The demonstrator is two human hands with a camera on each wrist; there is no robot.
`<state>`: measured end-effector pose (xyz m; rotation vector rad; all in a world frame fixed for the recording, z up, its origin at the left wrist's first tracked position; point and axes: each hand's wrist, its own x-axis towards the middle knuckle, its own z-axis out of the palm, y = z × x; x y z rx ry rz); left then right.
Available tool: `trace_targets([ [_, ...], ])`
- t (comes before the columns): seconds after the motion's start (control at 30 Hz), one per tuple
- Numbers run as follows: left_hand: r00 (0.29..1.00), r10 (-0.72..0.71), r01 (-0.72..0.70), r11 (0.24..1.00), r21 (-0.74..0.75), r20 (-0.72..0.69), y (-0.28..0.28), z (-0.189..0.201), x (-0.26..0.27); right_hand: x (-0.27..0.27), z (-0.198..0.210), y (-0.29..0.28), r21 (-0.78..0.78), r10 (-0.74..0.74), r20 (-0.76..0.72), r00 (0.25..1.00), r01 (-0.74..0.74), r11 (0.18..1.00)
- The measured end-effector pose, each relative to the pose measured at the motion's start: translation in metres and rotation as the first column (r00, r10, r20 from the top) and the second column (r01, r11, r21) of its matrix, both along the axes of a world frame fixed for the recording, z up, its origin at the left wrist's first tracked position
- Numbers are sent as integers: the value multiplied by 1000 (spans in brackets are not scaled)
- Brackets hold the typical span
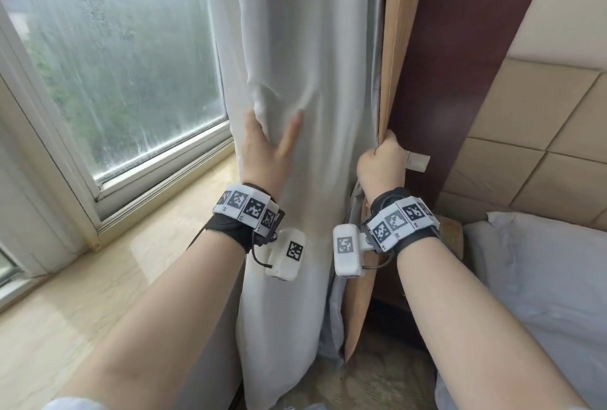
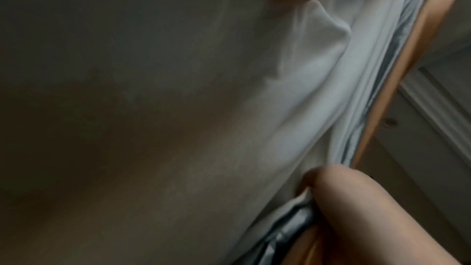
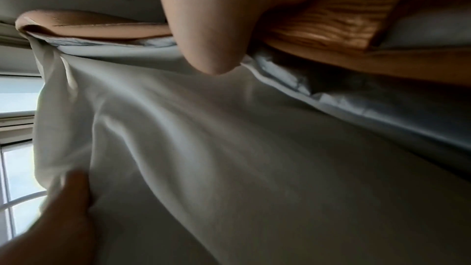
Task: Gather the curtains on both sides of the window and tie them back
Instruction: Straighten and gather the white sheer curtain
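A white sheer curtain (image 1: 295,48) hangs in the middle of the head view, right of the window. Behind its right edge hangs a tan curtain (image 1: 397,31) with a silver-grey lining. My left hand (image 1: 272,143) is on the front of the white curtain, pinching a fold between thumb and fingers; creases spread up from there. My right hand (image 1: 382,159) is a fist gripping the edge of the tan curtain and its lining. The right wrist view shows white fabric (image 3: 229,148) stretched between the right hand (image 3: 209,27) and the left hand (image 3: 66,209).
A wet window (image 1: 124,48) over a pale stone sill (image 1: 131,245) fills the left. A dark wooden panel (image 1: 460,48) stands right of the curtains, then a padded headboard (image 1: 542,130) and a bed with white pillows (image 1: 542,278). A small white label (image 1: 417,161) sticks out beside my right hand.
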<state>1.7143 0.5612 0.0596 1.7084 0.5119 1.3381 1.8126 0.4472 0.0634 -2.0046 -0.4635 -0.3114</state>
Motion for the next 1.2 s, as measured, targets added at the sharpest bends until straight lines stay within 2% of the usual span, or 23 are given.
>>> trace_targets([
  [0.1, 982, -49, 59, 997, 49, -181, -7, 2, 0, -8, -1, 3, -1, 48, -22, 999, -48, 999],
  [0.17, 948, -2, 41, 992, 118, -317, -10, 5, 3, -15, -2, 4, -2, 107, -38, 994, -107, 994],
  [0.3, 885, 69, 10, 986, 167, -460, -14, 8, 11, -32, -3, 5, 26, 219, -41, 975, -219, 975],
  [0.43, 902, 33, 48, 983, 176, -431, -24, 7, 16, -39, -2, 0, 37, 271, -50, 961, -269, 962],
  [0.57, 947, -170, 225, 957, 184, -272, -41, -5, 16, -39, 1, -6, 105, 322, -116, 940, -311, 945],
  [0.73, 942, -132, 229, 925, 304, -309, -43, -21, 16, -38, 5, -15, 211, 393, -197, 898, -352, 912],
  [0.93, 882, -200, 374, 847, 377, -426, -42, -38, 10, -38, 0, -13, 324, 415, -232, 880, -333, 886],
  [1.07, 818, -265, 471, 818, 331, -510, -49, -39, 0, -41, -8, -8, 173, 386, -160, 909, -359, 917],
  [1.13, 748, -247, 487, 835, 257, -617, -52, -37, 0, -41, -9, -5, 105, 334, -130, 934, -322, 941],
  [1.2, 714, -214, 497, 826, 267, -667, -52, -38, 2, -40, -7, -2, 63, 286, -113, 952, -280, 958],
])
